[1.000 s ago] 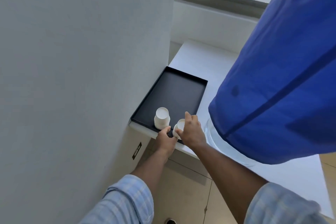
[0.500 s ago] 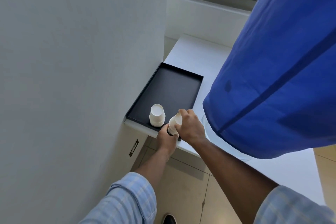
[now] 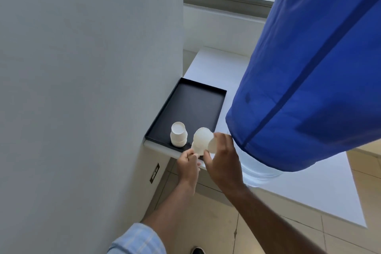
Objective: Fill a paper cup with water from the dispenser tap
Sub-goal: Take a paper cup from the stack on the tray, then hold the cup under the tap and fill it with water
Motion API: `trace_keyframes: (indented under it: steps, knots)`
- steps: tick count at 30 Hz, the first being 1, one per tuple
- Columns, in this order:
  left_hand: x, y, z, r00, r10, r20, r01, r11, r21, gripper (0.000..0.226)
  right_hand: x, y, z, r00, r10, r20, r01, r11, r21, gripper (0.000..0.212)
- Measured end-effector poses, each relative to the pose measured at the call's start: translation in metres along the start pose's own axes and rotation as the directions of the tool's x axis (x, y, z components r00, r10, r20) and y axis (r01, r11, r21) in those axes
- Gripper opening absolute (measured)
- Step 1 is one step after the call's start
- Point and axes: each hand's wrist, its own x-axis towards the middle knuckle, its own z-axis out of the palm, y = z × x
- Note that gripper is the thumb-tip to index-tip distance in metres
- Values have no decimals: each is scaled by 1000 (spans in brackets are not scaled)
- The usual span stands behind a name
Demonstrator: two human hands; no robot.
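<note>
We record one white, flat-topped counter [image 3: 210, 64] running from the window wall toward us, its near left corner beside the grey wall. On it, at the left edge, we list one shallow rectangular black tray [image 3: 198, 105] with a low raised rim, lying flat. On the tray's near end we list one short stack of white paper cups [image 3: 178, 134], standing mouth down. To the right of the tray we list one large water bottle under a blue fabric cover [image 3: 309, 80], its clear lower part showing at the counter.
</note>
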Motion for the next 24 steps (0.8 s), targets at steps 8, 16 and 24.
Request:
trace_keyframes:
  steps: [8,16,24]
  knots:
    - [-38,-3,-21,922,-73,379,150,973,-177,65,-96,18,3,969,242,-43,-222,938,267,64]
    - [-64,-4,-31,855,-47,516,15,998,65,91,-142,41,8,897,441,7,-406,820,404,59]
    - [-91,-40,-16,839,-50,542,-200,898,393,78,-171,72,15,830,527,181,-557,768,316,72]
